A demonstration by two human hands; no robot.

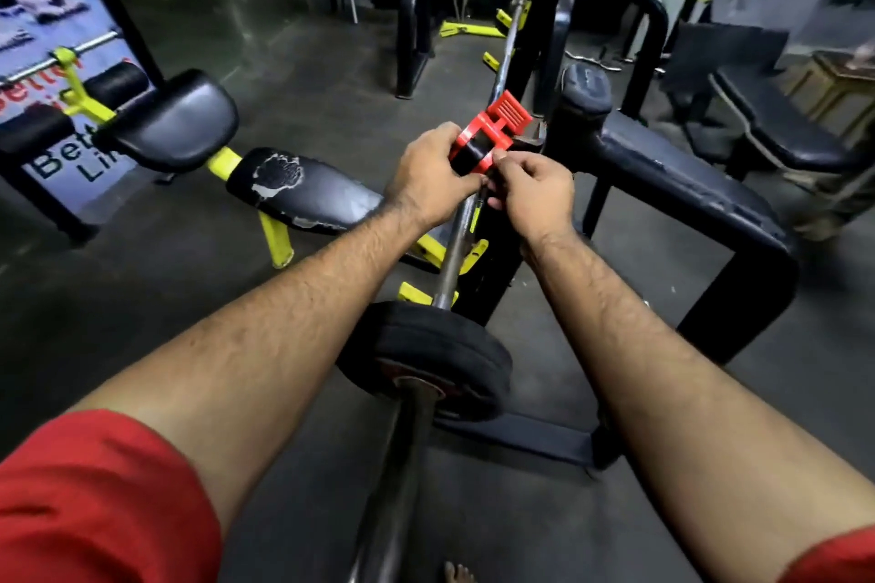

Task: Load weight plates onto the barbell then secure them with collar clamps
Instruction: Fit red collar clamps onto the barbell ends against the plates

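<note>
Single head view, wide-angle, looking forward and down along bar. Both forearms reach in from bottom corners; hands near centre frame. Gym floor, bench beyond. Edges distorted.

The collar clamp at centre frame is bright red with a black inner band and a ribbed red lever. The barbell is dull grey steel; the weight plate on it is black with a red ring at its hub. Sleeves at the lower corners are red. The bench at left is black with worn white patches on a yellow frame. The floor is dark grey.
</note>
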